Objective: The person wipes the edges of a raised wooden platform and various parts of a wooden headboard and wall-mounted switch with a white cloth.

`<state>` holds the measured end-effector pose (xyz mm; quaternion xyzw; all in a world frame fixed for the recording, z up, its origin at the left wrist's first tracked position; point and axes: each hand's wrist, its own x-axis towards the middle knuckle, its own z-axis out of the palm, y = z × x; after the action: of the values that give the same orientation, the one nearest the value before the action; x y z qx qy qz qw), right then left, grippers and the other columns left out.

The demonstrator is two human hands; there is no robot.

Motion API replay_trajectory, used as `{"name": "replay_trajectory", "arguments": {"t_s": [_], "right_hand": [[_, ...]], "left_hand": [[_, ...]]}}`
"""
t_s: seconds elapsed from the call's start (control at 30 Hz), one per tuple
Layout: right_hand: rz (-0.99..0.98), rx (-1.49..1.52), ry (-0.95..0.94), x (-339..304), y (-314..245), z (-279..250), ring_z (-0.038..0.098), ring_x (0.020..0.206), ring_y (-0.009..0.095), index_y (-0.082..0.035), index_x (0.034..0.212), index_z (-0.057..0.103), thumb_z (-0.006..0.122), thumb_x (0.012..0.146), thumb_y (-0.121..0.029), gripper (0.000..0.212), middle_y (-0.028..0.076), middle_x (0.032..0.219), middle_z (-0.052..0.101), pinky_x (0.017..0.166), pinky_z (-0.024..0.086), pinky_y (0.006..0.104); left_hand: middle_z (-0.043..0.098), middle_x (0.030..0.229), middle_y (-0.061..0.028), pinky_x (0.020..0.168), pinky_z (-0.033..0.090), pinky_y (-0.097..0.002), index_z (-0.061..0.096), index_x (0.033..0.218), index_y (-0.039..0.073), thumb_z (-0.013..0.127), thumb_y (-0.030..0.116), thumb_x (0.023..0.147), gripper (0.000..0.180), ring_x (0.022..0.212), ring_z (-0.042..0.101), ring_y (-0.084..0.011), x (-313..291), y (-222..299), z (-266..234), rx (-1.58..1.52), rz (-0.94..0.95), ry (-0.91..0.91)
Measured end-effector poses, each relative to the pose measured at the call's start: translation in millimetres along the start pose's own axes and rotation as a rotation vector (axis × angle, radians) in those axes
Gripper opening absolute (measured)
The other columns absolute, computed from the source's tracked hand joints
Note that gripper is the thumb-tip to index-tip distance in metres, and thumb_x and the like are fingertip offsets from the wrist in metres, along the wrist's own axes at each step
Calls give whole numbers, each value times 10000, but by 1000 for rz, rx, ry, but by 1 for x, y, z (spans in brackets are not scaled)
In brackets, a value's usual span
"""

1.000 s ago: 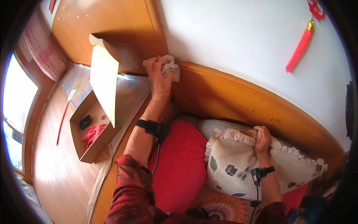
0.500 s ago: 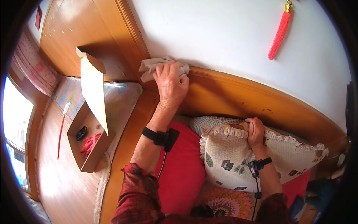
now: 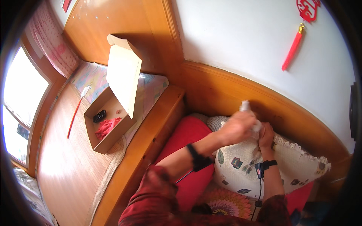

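1. While my left hand (image 3: 238, 126) is over the cushions, the open cardboard box (image 3: 120, 133) stands well to its left, with red fabric (image 3: 107, 128) inside.
2. Just beyond my knuckles rises the wooden panel (image 3: 215, 84); below my left forearm bulges the red cushion (image 3: 196, 188).
3. My left fingers are curled closed around the crumpled pale cloth (image 3: 245, 106), which pokes out beyond and to the right of my fist; blur hides the finer hold.
4. My right hand (image 3: 266, 135), just right of it, clasps the top edge of the patterned cushion (image 3: 237, 162); whether cloth and right fingers touch, I cannot tell.
5. Bare panel lies open to the upper left of my fist, ending at the white wall (image 3: 233, 41).
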<state>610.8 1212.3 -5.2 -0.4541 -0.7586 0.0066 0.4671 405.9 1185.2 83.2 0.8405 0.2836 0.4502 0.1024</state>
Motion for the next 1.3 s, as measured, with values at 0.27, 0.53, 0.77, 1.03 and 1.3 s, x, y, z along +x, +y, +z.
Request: {"name": "replay_trajectory", "arguments": {"t_s": [0.27, 0.53, 0.77, 1.03, 1.3], "right_hand": [[-29, -109, -32, 8, -7, -4, 547, 755, 324, -76, 912, 587, 508, 825, -90, 119, 114, 821, 584, 670, 447, 377], [-172, 659, -518, 53, -187, -34, 513, 1025, 265, -53, 1179, 462, 648, 766, -161, 465, 140, 1132, 500, 872, 430, 348], [92, 866, -366, 5, -222, -45, 542, 970, 251, -120, 1191, 495, 643, 764, -76, 453, 75, 1001, 571, 828, 434, 332], [477, -195, 276, 44, -37, -170, 551, 883, 210, -90, 1058, 540, 534, 797, -80, 261, 94, 1007, 535, 705, 490, 313], [858, -814, 192, 65, 69, -235, 524, 1009, 340, -201, 1204, 448, 551, 786, -169, 431, 139, 1158, 463, 811, 444, 437]], "left_hand": [[555, 931, -59, 747, 442, -248, 506, 1066, -8, 465, -6, 800, 268, 839, 536, -124, -156, 49, -119, -285, -964, 542], [556, 917, -31, 720, 443, -225, 497, 1064, 22, 446, 134, 898, 207, 802, 533, -102, -147, 92, -125, -762, -867, 691], [436, 1246, -112, 984, 323, -375, 328, 1301, 14, 463, 228, 889, 483, 1159, 423, -228, -105, 121, -97, -1146, -769, 207], [515, 1134, -176, 886, 406, -378, 558, 1025, -24, 550, 14, 750, 277, 1052, 492, -328, -181, 85, -162, 363, -723, 62], [325, 1335, -184, 1011, 220, -474, 408, 1238, 40, 525, 161, 805, 465, 1250, 285, -338, -333, 69, -215, 858, -1033, -135]]}}
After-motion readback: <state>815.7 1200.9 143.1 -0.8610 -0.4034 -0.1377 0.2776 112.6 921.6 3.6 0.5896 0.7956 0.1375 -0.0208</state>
